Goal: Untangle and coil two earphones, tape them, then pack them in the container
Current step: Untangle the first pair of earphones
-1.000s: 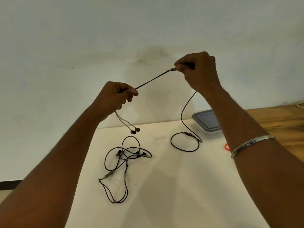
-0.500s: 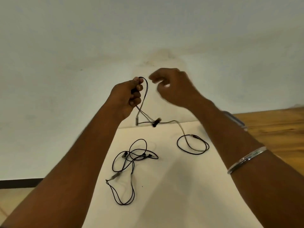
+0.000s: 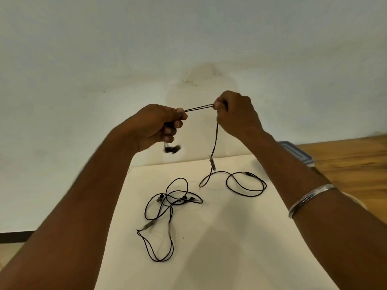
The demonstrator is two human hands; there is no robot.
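I hold one black earphone (image 3: 215, 141) in the air between both hands. My left hand (image 3: 156, 124) grips one end, with the two earbuds dangling blurred just below its fingers. My right hand (image 3: 234, 110) pinches a doubled loop of the cord, pulled taut between the hands. From the right hand the cord drops past an inline remote to a loose loop on the white mat (image 3: 209, 248). The second black earphone (image 3: 167, 206) lies tangled on the mat, below my left hand. The lidded container (image 3: 298, 153) shows partly behind my right forearm.
The white mat lies over a wooden table (image 3: 351, 162) that shows at the right. A pale wall stands close behind the mat. A metal bangle circles my right wrist.
My right hand, open half a second ago, has closed on the cord and pulled a doubled loop to the right. The left hand now holds a further fold of cord.
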